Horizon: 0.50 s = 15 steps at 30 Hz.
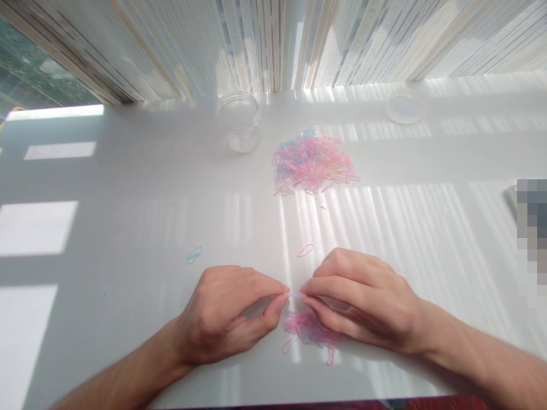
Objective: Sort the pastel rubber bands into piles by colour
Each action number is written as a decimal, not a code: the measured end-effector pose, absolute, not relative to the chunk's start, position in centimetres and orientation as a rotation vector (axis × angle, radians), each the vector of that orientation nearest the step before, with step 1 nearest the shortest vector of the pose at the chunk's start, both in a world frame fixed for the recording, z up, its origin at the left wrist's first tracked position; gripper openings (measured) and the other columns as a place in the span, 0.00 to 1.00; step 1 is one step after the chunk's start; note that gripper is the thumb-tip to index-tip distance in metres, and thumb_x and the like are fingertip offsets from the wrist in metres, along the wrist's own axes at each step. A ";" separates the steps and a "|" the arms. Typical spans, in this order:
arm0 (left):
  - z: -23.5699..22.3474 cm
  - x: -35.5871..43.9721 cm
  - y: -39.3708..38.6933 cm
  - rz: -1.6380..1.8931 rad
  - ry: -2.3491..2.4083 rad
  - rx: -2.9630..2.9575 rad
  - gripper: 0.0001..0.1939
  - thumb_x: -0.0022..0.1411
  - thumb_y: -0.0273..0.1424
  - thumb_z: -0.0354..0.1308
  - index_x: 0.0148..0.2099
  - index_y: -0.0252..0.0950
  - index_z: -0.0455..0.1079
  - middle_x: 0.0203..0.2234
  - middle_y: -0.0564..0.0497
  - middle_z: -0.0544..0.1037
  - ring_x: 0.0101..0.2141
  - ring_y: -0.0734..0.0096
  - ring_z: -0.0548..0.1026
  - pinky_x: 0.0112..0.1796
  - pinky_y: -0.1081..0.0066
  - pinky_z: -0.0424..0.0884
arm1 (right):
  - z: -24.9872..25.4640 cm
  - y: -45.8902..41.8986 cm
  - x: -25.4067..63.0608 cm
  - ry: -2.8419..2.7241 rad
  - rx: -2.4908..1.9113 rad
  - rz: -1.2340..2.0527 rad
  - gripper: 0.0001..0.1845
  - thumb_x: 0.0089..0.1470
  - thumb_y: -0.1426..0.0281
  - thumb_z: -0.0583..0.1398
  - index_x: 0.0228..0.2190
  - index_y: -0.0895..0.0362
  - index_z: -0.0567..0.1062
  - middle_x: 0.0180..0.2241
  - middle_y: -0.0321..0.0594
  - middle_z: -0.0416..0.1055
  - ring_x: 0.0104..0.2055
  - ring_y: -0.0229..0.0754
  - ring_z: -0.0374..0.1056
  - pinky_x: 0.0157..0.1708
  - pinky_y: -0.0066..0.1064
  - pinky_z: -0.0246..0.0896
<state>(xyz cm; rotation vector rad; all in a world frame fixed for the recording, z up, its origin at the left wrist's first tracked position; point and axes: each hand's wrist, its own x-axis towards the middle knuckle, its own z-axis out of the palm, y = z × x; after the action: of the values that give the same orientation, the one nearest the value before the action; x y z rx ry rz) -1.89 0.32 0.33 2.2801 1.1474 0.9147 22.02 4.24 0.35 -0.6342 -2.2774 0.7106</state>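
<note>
Nearest, a small pink heap (303, 326) of loops lies on the counter (137, 233). Just beyond, left hand (233, 310) and right hand (370, 302) pinch a pale strand (296, 294) between them. Farther: blue loop (194, 255), left; pink loop (305, 250), right; larger multicoloured pile (314, 162).

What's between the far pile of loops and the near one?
Head view: a tiny speck, a loose pink loop, then a thin pale strand pinched between the left hand and right hand.
</note>
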 end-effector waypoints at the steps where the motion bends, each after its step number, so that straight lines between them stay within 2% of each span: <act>1: 0.4 -1.9 0.3 0.912 1.148 2.281 0.03 0.67 0.27 0.61 0.41 0.39 0.75 0.25 0.59 0.81 0.23 0.77 0.77 0.29 0.74 0.72 | 0.3 4.3 22.0 -2.283 -0.633 0.713 0.03 0.62 0.74 0.63 0.39 0.59 0.77 0.31 0.39 0.76 0.30 0.37 0.71 0.29 0.28 0.69; 15: 0.4 -2.0 0.4 0.935 1.136 2.273 0.03 0.67 0.26 0.62 0.41 0.40 0.74 0.26 0.58 0.82 0.23 0.76 0.77 0.29 0.74 0.72 | 0.3 4.3 22.1 -2.324 -0.635 0.716 0.04 0.64 0.73 0.61 0.40 0.57 0.77 0.31 0.39 0.77 0.30 0.37 0.71 0.31 0.28 0.69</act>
<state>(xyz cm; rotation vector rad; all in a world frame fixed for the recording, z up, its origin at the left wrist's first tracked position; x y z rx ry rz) -2.01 0.40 0.38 2.2729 1.1358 0.9352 22.13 4.35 0.26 -0.6351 -2.3238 0.7161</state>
